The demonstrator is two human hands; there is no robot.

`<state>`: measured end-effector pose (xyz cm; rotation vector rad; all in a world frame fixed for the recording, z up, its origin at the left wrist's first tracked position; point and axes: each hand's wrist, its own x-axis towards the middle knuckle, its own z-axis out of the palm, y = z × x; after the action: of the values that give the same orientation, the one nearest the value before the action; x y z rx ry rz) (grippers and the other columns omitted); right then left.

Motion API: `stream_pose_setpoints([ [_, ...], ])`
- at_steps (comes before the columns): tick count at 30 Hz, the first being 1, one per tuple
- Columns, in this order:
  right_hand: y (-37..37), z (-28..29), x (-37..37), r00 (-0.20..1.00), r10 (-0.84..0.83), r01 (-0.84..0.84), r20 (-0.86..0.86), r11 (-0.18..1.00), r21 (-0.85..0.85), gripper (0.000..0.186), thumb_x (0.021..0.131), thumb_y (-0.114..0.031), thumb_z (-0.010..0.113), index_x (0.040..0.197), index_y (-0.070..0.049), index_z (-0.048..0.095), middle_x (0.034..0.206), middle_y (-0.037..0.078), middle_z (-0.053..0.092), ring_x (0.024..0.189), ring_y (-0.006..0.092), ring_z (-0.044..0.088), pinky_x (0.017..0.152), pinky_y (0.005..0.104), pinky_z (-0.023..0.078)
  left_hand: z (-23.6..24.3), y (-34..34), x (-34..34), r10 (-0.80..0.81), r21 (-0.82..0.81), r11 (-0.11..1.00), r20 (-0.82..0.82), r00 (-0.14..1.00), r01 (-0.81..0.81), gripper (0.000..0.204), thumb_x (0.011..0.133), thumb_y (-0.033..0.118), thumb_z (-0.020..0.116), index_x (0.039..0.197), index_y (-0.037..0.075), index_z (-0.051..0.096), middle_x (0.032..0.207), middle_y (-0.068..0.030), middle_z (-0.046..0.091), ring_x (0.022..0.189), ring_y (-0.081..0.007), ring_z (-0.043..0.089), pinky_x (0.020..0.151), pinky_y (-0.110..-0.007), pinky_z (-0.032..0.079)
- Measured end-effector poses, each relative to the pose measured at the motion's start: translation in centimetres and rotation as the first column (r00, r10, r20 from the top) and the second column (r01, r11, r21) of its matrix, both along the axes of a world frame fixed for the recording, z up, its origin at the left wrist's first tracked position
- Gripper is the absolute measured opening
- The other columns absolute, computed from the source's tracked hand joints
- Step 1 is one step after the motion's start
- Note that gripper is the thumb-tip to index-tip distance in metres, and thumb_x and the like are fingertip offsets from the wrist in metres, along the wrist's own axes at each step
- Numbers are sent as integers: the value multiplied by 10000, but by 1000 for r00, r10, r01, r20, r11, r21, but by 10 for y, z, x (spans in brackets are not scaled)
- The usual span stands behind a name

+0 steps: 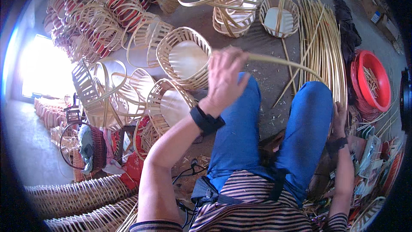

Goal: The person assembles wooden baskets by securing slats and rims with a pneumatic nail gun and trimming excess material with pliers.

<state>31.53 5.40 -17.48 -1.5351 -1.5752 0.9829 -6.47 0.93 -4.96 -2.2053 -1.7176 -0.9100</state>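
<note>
A pale wooden strip (279,60) runs from my left hand (225,77) in a bend toward my right knee, where its far part passes out of sight. My left hand, slightly blurred, is closed on its near end above my left thigh. Low on the outer side of the right knee is my right hand (339,118), partly hidden by the leg. Its fingers look curled, but what is in them does not show. Just left of my left hand stands an oval slatted basket (165,53) with a pale flat bottom. Another slatted basket (153,103) leans below it.
Long loose strips (319,30) lie in a bundle ahead of my right knee. A red basin (373,81) with short sticks stands at right. Handled baskets (236,4) stack up ahead, with red-and-tan baskets (86,21) heaped far left. Nested basket rows (81,193) fill the lower left.
</note>
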Motion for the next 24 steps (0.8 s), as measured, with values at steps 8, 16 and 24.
stream_pose_setpoints([
  [8, -26, 4, 69, 971, -205, 184, 126, 970, 159, 333, 840, -285, 420, 727, 22, 485, 580, 20, 396, 570, 95, 358, 501, 264, 310, -99, 10, -110, 583, -604, 671, 72, 809, -430, 536, 650, 322, 562, 1083, 39, 423, 1070, -157, 458, 1014, -312, 401, 864, -410, 312],
  [16, -76, 15, 88, 883, -429, 415, 191, 903, 106, 339, 849, -297, 411, 780, 23, 497, 638, -25, 393, 605, 83, 349, 548, 237, 306, -118, 20, -129, 572, -823, 264, -287, 769, -503, 503, 659, 493, 513, 968, 98, 547, 958, -118, 566, 919, -268, 519, 823, -414, 330],
  [24, -64, 57, 52, 924, -381, 381, -1, 924, 16, 280, 841, -304, 430, 695, -67, 466, 564, -63, 315, 500, 30, 285, 440, 194, 221, -62, 7, -206, 428, -652, 677, -27, 904, -340, 378, 747, 434, 465, 824, 79, 566, 750, -138, 575, 684, -259, 565, 598, -359, 430],
])
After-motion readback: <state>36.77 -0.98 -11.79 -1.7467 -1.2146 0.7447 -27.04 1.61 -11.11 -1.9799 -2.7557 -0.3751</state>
